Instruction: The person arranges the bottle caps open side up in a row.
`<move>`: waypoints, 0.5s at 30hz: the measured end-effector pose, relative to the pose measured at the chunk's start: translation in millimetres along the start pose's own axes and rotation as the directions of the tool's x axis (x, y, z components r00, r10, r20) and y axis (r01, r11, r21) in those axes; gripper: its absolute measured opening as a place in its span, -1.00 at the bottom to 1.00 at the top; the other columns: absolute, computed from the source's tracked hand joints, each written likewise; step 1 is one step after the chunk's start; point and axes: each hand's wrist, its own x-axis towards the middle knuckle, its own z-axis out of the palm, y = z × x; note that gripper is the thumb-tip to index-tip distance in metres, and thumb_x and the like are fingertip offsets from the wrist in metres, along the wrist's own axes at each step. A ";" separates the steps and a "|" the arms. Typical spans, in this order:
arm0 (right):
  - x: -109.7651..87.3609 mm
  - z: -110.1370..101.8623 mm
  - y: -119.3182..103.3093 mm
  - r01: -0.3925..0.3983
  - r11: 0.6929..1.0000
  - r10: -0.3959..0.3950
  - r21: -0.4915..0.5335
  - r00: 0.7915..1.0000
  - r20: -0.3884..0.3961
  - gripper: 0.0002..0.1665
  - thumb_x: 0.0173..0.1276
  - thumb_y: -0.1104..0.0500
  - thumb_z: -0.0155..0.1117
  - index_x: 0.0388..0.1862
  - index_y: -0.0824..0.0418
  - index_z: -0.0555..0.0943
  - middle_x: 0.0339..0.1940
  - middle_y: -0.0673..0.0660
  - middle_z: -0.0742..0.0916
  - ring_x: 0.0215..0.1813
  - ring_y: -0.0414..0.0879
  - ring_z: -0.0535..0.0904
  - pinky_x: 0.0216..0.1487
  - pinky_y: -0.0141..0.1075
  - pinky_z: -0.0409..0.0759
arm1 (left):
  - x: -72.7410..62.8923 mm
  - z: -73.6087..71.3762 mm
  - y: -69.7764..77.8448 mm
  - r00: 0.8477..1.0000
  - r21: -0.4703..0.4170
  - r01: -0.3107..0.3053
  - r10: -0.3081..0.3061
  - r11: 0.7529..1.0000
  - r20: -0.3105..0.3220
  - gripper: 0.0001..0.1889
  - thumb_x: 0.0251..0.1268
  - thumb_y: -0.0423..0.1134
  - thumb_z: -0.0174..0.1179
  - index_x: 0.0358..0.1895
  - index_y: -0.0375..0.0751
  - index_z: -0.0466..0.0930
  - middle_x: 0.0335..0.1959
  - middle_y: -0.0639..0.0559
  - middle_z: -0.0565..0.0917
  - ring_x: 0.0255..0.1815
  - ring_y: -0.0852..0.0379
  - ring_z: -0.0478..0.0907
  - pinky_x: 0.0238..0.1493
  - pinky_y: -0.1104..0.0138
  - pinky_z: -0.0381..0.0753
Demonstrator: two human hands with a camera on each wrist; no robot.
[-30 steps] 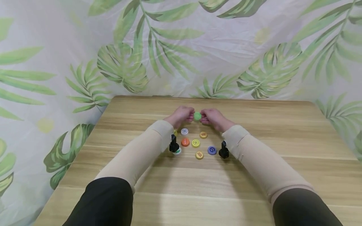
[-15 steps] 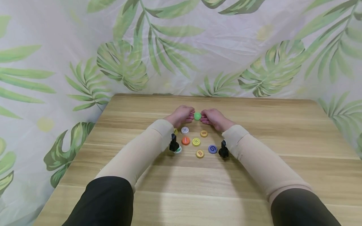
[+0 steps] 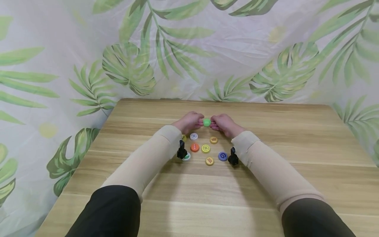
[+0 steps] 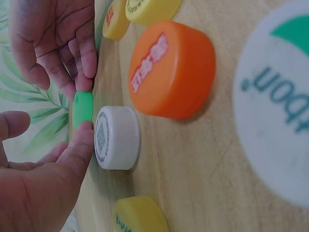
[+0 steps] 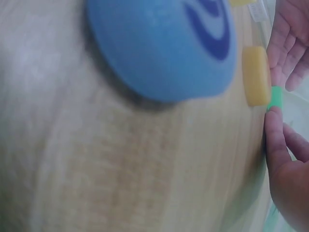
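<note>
A bright green bottle cap lies near the table's far side, between the two hands. My left hand touches its left edge with extended fingertips, the thumb held up and apart from it. From the other side, my right hand reaches the cap's right edge with its fingers. In the left wrist view both thumbs stand away from the green cap. A white cap sits just in front of the left hand, and an orange-yellow cap is in front of the right.
Closer to me lie a red-orange cap, a yellow cap, a blue cap and another orange-yellow cap. A white-and-green cap is partly behind the left wrist camera. A leaf-printed cloth hangs behind the wooden table.
Fingers of both hands look straighter beside the green cap, and the thumbs stand slightly farther from it. The head view has shifted a little; the other caps stay in place.
</note>
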 end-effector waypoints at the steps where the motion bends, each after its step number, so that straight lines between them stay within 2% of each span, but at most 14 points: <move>1: 0.1 0.2 0.2 -0.001 1.000 0.001 -0.002 1.000 -0.002 -0.69 0.56 0.27 0.02 0.07 0.49 0.55 -0.25 0.11 0.66 -0.30 -0.21 0.62 -0.10 -0.46 0.68 | 0.2 -0.6 -0.1 1.000 -0.002 0.006 -0.006 1.000 0.003 -0.50 0.68 -0.25 -0.06 0.48 -0.49 0.21 0.13 -0.22 0.49 0.13 -0.03 0.50 0.34 0.22 0.50; 6: -0.1 0.9 1.0 -0.008 1.000 0.008 -0.021 1.000 -0.014 -0.72 0.54 0.28 0.05 0.04 0.46 0.56 -0.28 0.10 0.65 -0.34 -0.22 0.60 -0.12 -0.47 0.68 | -0.1 -5.5 -1.3 1.000 -0.006 0.025 -0.024 1.000 0.008 -0.49 0.68 -0.26 -0.06 0.50 -0.49 0.19 0.09 -0.19 0.49 0.11 -0.01 0.50 0.35 0.23 0.50; 12: -3.9 0.7 -0.1 -0.016 0.998 0.015 -0.056 1.000 -0.014 -0.67 0.54 0.29 0.05 0.14 0.49 0.51 -0.27 0.11 0.64 -0.34 -0.22 0.60 -0.14 -0.48 0.67 | -7.3 -20.1 -4.5 1.000 0.012 0.026 -0.026 1.000 -0.004 -0.51 0.67 -0.30 -0.09 0.49 -0.51 0.17 0.04 -0.20 0.48 -0.01 0.02 0.49 0.34 0.22 0.51; 15: -6.6 0.1 -1.5 -0.021 0.997 0.020 -0.076 1.000 -0.006 -0.76 0.53 0.30 0.06 0.03 0.44 0.53 -0.30 0.10 0.65 -0.33 -0.21 0.59 -0.16 -0.48 0.66 | -12.3 -28.1 -6.5 1.000 0.029 0.024 -0.024 0.999 -0.002 -0.52 0.66 -0.32 -0.10 0.46 -0.53 0.18 0.02 -0.21 0.50 -0.02 0.02 0.49 0.34 0.22 0.50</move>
